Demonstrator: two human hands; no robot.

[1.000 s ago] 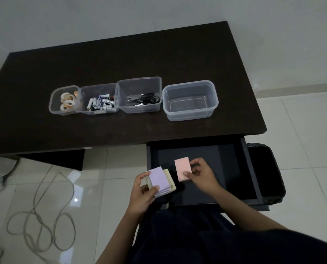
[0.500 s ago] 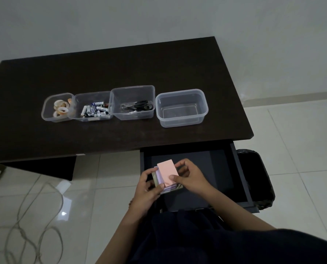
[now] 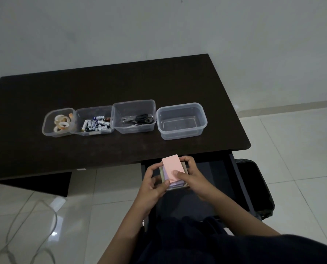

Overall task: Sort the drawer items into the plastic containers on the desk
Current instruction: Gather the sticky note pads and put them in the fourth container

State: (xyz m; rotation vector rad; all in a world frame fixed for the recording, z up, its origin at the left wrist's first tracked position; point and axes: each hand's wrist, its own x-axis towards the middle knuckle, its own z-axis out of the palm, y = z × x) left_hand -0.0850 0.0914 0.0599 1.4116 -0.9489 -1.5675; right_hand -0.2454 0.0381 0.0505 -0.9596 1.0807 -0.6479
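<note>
A stack of sticky note pads (image 3: 172, 169), pink on top of purple and pale yellow, is held over the open drawer (image 3: 217, 180) just below the desk edge. My left hand (image 3: 152, 184) grips its left side and my right hand (image 3: 192, 175) grips its right side, thumb on the pink pad. On the dark desk (image 3: 120, 82) stand four clear plastic containers in a row: one with tape rolls (image 3: 58, 122), one with batteries (image 3: 94, 121), one with scissors (image 3: 134, 117), and an empty one (image 3: 181, 121) at the right.
A black bin (image 3: 257, 189) stands right of the drawer. White cable (image 3: 25, 233) lies on the tiled floor at the lower left. A plain wall rises behind the desk. My dark-clothed lap fills the bottom of the view.
My right hand brought the pink pad onto the purple and yellow pads in my left hand. Both hands now hold the stack, raised closer to the desk edge.
</note>
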